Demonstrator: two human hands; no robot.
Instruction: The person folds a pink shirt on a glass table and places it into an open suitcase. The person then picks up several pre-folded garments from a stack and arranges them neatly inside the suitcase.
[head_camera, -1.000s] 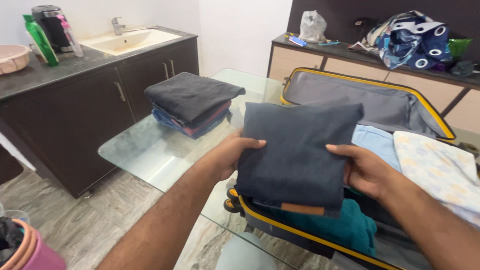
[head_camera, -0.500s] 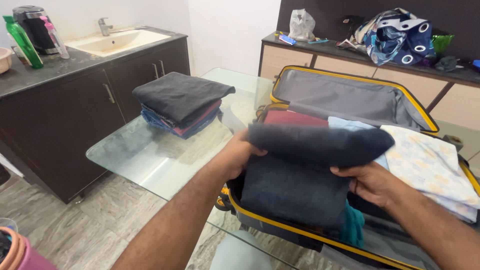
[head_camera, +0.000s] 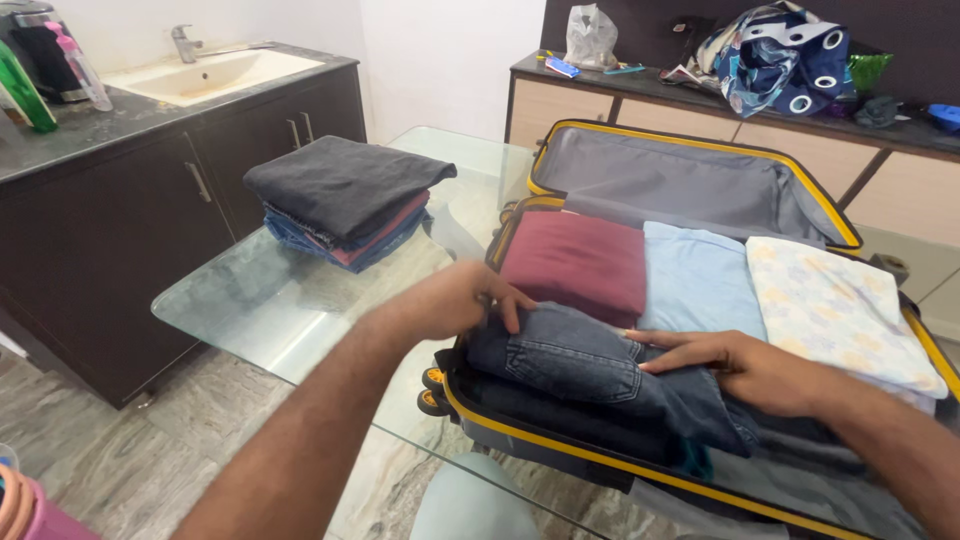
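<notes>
While both hands press down, a pair of folded dark jeans (head_camera: 590, 375) lies in the near half of an open yellow-trimmed suitcase (head_camera: 640, 470)
Change: a second ago the jeans were held up over the suitcase; now they rest inside, so the placing looks done
Left hand (head_camera: 455, 300): fingers curled, gripping the jeans' left edge at the suitcase wall
Right hand (head_camera: 745, 365): flat, fingers spread on the jeans
Beyond the jeans: maroon (head_camera: 580, 262), pale blue (head_camera: 698, 280) and patterned (head_camera: 835, 305) folded clothes
Left of suitcase: bare glass table (head_camera: 290, 310), then a folded stack (head_camera: 345, 200)
Room: little space left inside
</notes>
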